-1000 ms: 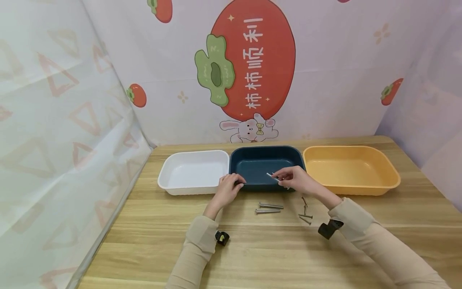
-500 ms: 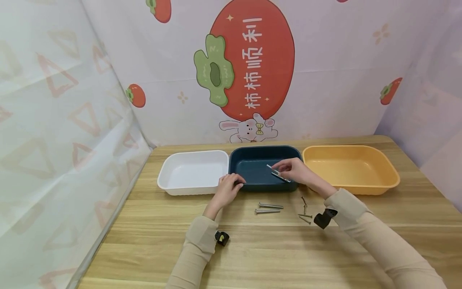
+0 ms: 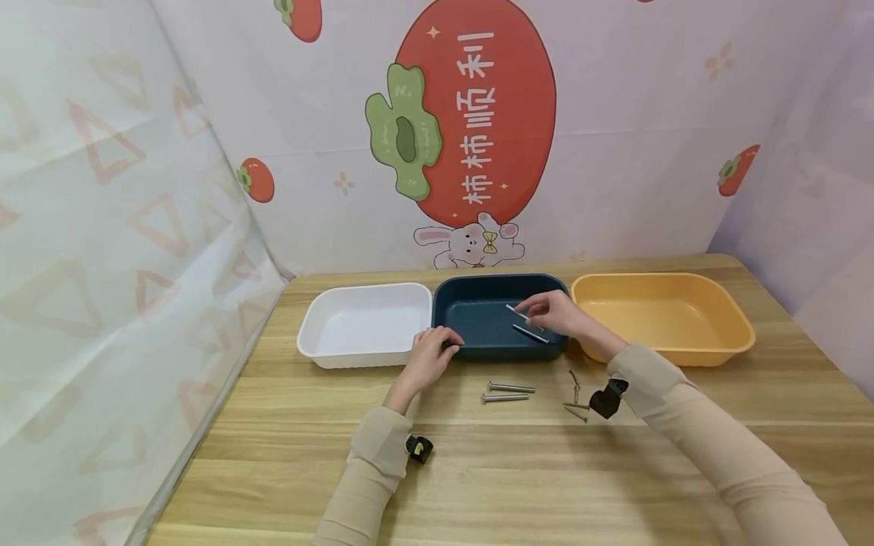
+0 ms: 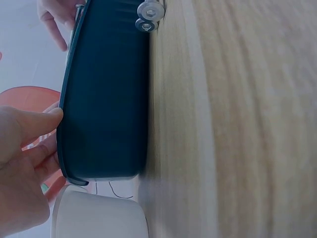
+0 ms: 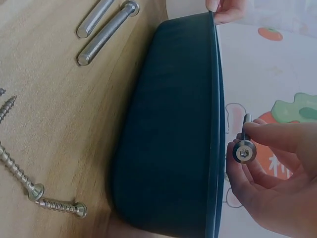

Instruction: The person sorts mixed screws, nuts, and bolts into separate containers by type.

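Note:
My left hand [image 3: 434,356] pinches the near rim of the dark blue tray [image 3: 471,353] at its left end. In the left wrist view the thumb [image 4: 42,121] lies outside the wall, with the fingers beyond the rim. Over the tray's right part, my right hand [image 3: 554,313] holds a silver bolt [image 3: 522,314] with thumb and fingertips. Its round hex-socket head [image 5: 244,152] faces the right wrist camera. Below that hand, a second bolt [image 3: 530,334] appears inside the tray near the front wall.
Left of the blue tray is a white tray [image 3: 315,358]; a yellow tray [image 3: 683,355] adjoins its right. Two thick bolts [image 3: 507,397] lie on the wooden table [image 3: 478,478] in front. Several small screws [image 3: 576,406] lie to their right.
My right hand has moved slightly away from me, still holding one bolt. The other bolt now shows apart from the fingers. My left hand stays on the rim.

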`<state>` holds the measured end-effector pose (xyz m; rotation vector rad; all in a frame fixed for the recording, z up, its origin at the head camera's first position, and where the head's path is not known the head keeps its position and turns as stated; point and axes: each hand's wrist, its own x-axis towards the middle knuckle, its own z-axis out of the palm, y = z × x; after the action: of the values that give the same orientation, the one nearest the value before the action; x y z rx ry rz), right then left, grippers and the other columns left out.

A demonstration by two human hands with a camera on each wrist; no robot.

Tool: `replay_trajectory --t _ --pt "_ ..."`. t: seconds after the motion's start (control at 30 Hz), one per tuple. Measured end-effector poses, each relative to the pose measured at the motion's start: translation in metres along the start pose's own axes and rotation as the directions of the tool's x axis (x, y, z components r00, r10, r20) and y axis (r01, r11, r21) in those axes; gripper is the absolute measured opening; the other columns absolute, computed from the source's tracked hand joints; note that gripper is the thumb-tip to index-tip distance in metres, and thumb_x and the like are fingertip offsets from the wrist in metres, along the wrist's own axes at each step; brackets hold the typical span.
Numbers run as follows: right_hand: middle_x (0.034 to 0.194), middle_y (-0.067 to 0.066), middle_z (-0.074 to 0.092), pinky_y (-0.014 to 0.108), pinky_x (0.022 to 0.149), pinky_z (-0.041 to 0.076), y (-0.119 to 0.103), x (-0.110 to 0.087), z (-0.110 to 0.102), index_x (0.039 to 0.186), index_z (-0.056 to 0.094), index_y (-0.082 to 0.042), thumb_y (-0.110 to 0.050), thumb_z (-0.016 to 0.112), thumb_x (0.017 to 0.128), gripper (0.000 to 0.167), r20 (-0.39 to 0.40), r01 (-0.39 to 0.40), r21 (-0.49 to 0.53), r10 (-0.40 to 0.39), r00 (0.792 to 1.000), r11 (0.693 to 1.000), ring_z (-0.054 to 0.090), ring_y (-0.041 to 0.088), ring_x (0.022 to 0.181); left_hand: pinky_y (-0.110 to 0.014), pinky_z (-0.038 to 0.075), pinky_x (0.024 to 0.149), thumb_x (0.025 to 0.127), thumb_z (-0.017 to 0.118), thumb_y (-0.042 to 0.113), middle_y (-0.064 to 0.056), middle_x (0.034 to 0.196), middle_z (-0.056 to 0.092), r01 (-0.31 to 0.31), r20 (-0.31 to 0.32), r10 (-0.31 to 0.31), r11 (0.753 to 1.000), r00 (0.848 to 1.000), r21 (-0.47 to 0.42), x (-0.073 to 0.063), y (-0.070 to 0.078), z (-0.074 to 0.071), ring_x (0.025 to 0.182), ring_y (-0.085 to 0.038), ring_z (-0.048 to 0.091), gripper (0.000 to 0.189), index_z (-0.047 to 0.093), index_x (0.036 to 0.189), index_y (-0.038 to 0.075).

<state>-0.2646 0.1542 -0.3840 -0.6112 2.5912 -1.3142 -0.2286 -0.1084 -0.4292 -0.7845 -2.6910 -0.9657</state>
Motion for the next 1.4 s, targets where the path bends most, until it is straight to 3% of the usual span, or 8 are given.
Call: replay_trajectory --t 0.27,0.6,0.83,1.4 --pt "0.089 0.019 0.062 0.031 0.069 0.049 0.002 0.007 0.000 0.106 0.060 0.006 0.003 0.056 0.082 0.025 0.015 -0.055 -0.041 0.056 0.998 0.998 0.055 0.022 0.072 -0.045 0.027 0.091 0.086 0.056 0.007 -0.004 0.090 0.058 0.001 0.001 -0.001 1.000 1.000 0.011 0.000 0.000 0.000 0.088 -0.022 0.050 0.006 0.060 0.090 0.009" --pt "0.089 0.020 0.063 0.032 0.069 0.049 0.007 0.015 0.004 0.107 0.060 0.005 0.005 0.054 0.082 0.026 -0.002 -0.106 -0.061 0.106 0.994 0.992 0.056 0.024 0.074 -0.045 0.027 0.091 0.086 0.055 0.007 -0.004 0.090 0.058 0.003 0.009 -0.003 1.000 1.000 0.006 0.000 0.001 -0.001 0.089 -0.022 0.050 0.006 0.060 0.090 0.009" --pt "0.098 0.025 0.060 0.042 0.079 0.047 0.006 0.015 0.005 0.109 0.057 0.008 0.004 0.055 0.082 0.028 -0.049 -0.080 -0.079 0.077 0.996 0.994 0.058 0.032 0.088 -0.045 0.027 0.092 0.085 0.056 0.007 -0.004 0.090 0.058 0.010 0.007 -0.010 1.000 1.000 0.005 0.001 0.000 0.000 0.089 -0.022 0.050 0.006 0.060 0.090 0.009" --pt "0.097 0.025 0.060 0.031 0.069 0.048 -0.009 -0.007 0.009 0.106 0.059 0.008 0.002 0.056 0.082 0.025 -0.011 0.032 -0.046 -0.033 0.999 0.998 0.058 0.025 0.082 -0.044 0.026 0.092 0.086 0.055 0.006 -0.004 0.090 0.058 0.021 0.010 -0.021 1.000 1.000 0.003 0.001 0.000 0.000 0.089 -0.022 0.050 0.007 0.060 0.090 0.009"
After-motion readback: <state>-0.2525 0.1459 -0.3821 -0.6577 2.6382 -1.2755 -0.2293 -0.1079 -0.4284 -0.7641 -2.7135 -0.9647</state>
